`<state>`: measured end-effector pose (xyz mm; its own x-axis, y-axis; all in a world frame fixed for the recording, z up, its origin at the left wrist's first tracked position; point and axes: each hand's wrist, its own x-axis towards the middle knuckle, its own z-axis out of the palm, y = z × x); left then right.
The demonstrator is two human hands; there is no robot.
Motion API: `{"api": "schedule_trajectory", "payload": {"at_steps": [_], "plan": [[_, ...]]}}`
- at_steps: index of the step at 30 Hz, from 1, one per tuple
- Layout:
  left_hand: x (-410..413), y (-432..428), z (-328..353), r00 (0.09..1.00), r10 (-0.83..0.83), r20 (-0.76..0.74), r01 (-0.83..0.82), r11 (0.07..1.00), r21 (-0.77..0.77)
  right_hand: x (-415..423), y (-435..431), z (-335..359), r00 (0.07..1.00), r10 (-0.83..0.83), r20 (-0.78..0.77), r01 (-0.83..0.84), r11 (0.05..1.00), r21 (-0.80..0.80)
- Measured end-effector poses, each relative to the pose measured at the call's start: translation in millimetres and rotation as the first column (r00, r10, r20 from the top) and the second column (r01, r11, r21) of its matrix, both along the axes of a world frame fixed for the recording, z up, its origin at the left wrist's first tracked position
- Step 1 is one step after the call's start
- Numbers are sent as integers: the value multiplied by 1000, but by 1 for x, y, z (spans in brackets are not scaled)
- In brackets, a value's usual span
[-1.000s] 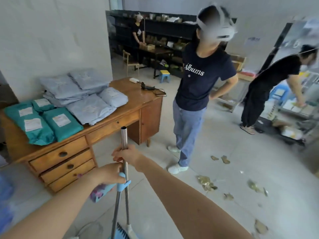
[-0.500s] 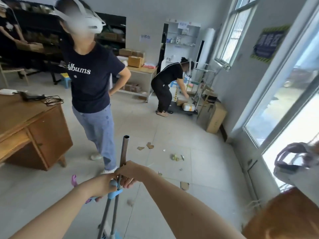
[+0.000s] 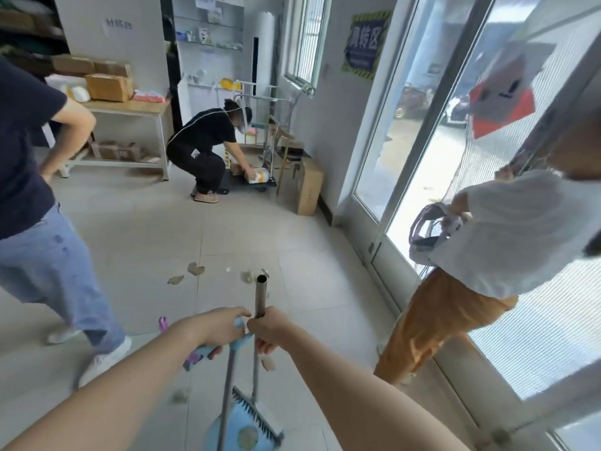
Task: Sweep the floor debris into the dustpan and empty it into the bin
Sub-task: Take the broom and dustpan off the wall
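Observation:
My left hand [image 3: 216,327] grips the blue handle of the dustpan, whose thin pole runs down to the blue dustpan [image 3: 242,429] near my feet. A comb edge lines the pan, and a scrap lies inside it. My right hand [image 3: 271,327] is closed around the metal broom pole [image 3: 261,296], which stands upright beside the dustpan pole. The broom head is hidden. Brown leaf-like debris [image 3: 195,270] lies scattered on the pale tiles ahead, with another piece [image 3: 268,363] just below my hands. No bin is visible.
A person in jeans [image 3: 48,255] stands close on the left. Another in orange trousers [image 3: 455,288] stands at the glass door [image 3: 422,157] on the right. A third crouches by a cart [image 3: 260,180] and cardboard box [image 3: 309,187] at the back. A table [image 3: 130,107] holds boxes.
My view has swung right, from the wooden desk to the glass door and the person beside it. Both hands keep their grips on the two poles.

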<state>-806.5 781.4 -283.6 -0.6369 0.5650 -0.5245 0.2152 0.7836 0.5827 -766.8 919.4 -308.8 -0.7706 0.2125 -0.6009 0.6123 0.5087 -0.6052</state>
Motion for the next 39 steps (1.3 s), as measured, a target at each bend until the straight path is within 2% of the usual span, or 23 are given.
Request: {"api": "schedule_trajectory", "payload": {"at_steps": [3,6,9,14,18,24,29,33,39], "plan": [[-6,3,-7,999,-15,45,15,1000,6,-2,4,-1,996,-77,-33,77,997,-11],[-10,3,-11,997,-55,58,52,997,49,-9,11,13,974,-223,26,224,970,-93],[-9,8,-12,991,-130,22,129,990,62,-10,16,31,907,-406,109,421,869,-261],[-3,31,-4,960,-267,-85,267,964,-19,2,27,38,842,-465,272,537,774,-337],[1,40,1,915,-388,-109,386,922,-41,17,32,25,823,-468,321,566,728,-388],[-8,38,-17,916,-373,-145,359,926,-114,20,28,11,805,-467,365,589,696,-410],[-21,40,-22,919,-362,-155,344,929,-133,9,30,4,811,-468,350,582,706,-403],[-35,48,-22,922,-352,-161,336,935,-117,-11,39,-4,841,-428,330,535,749,-391],[-60,61,-27,951,-292,-103,284,955,-88,-41,55,-11,862,-385,330,497,771,-398]]}}
